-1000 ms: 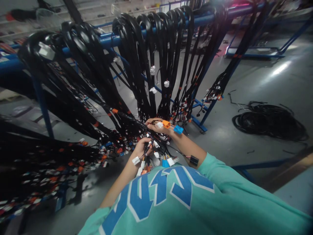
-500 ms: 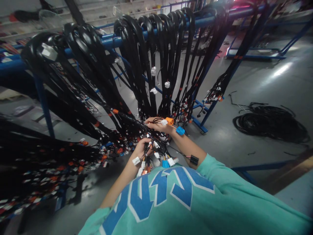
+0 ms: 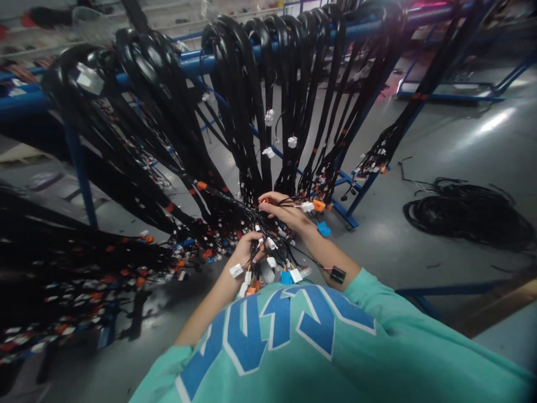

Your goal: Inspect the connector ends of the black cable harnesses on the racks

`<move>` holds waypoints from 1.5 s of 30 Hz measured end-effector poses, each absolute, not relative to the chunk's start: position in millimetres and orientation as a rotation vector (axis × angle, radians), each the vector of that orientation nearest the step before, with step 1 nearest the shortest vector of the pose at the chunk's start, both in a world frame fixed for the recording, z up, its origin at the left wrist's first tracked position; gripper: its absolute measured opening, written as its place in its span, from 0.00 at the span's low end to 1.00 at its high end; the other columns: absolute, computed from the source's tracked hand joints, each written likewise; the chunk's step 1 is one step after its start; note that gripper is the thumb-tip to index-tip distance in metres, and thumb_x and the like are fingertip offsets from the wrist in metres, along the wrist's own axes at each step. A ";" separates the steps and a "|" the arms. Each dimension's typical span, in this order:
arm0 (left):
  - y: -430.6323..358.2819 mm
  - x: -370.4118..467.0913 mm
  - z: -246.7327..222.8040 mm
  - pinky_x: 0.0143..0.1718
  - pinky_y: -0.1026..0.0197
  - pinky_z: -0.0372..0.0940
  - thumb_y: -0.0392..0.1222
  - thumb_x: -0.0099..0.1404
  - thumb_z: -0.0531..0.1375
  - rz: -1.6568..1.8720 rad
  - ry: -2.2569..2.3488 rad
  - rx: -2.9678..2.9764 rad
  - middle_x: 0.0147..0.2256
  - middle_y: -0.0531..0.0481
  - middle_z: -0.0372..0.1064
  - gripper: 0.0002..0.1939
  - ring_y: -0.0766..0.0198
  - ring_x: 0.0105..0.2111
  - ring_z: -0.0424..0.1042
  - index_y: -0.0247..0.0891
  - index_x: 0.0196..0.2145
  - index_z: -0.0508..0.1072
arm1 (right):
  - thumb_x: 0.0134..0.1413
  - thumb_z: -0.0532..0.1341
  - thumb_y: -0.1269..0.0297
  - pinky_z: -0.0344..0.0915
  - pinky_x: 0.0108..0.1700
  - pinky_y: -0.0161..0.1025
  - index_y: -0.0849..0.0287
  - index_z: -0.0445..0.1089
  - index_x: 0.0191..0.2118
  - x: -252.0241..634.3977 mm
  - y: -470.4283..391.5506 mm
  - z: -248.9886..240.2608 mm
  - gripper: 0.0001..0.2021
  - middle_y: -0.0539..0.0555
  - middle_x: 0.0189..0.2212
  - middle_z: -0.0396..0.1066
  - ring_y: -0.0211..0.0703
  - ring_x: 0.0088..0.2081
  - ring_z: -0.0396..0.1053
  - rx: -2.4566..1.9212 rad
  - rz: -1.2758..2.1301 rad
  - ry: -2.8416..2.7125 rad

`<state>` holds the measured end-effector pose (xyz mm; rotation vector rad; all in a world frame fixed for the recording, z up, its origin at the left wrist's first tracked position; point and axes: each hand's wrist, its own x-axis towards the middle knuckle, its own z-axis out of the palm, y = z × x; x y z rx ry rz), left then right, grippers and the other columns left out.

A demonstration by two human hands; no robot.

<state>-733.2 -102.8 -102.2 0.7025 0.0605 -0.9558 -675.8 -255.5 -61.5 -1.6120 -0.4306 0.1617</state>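
My left hand (image 3: 244,252) is closed around the branch wires of a black wiring harness (image 3: 230,204), whose bundle runs up to the left towards the rack. White connectors (image 3: 272,243) and a blue connector (image 3: 286,277) dangle below that hand, close to my shirt. My right hand (image 3: 282,211) pinches a small red connector (image 3: 263,201) between thumb and fingertips. Across the right wrist lie wires ending in an orange connector (image 3: 319,205) and a light blue connector (image 3: 324,229). A black connector (image 3: 338,274) rests against the right forearm.
Several thick black harnesses (image 3: 235,84) hang over a blue rail (image 3: 197,66) in front of me. More harness ends with connectors (image 3: 84,296) spread at the left. A coil of black tubing or cable (image 3: 465,215) lies on the grey floor at the right.
My right hand has turned slightly, and a small red connector now shows at its fingertips. The orange and light blue connectors have shifted right along the wrist. The left hand keeps its grip.
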 end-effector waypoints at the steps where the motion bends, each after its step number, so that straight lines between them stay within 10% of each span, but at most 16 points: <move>1: -103.7 -732.0 -100.0 0.05 0.69 0.47 0.41 0.53 0.52 -0.954 0.059 0.697 0.06 0.48 0.54 0.16 0.67 0.04 0.54 0.28 0.14 0.65 | 0.48 0.59 0.54 0.66 0.34 0.33 0.55 0.66 0.44 -675.0 -256.5 -66.7 0.18 0.51 0.39 0.68 0.39 0.40 0.66 -1.585 0.165 -0.363; 12: -119.3 -704.1 -71.0 0.05 0.69 0.44 0.42 0.58 0.46 -0.885 0.125 0.633 0.06 0.53 0.49 0.17 0.69 0.05 0.49 0.34 0.15 0.61 | 0.54 0.35 0.38 0.68 0.28 0.44 0.61 0.64 0.44 -696.5 -293.2 -102.7 0.35 0.59 0.31 0.73 0.44 0.28 0.71 -1.087 0.994 -0.204; 28: -141.7 -673.7 -62.5 0.06 0.70 0.45 0.43 0.67 0.38 -0.704 0.277 0.805 0.08 0.51 0.53 0.27 0.70 0.06 0.53 0.33 0.14 0.60 | 0.61 0.37 0.64 0.66 0.47 0.49 0.71 0.58 0.51 -701.9 -302.4 -52.7 0.22 0.61 0.38 0.73 0.45 0.38 0.72 -0.711 0.825 0.042; 45: -162.8 -664.5 -37.7 0.13 0.71 0.56 0.38 0.66 0.47 -0.496 0.370 0.706 0.14 0.53 0.59 0.15 0.72 0.12 0.60 0.33 0.23 0.63 | 0.63 0.38 0.64 0.71 0.38 0.38 0.69 0.54 0.55 -693.9 -306.1 -42.4 0.20 0.57 0.38 0.73 0.36 0.31 0.72 -0.354 0.701 0.242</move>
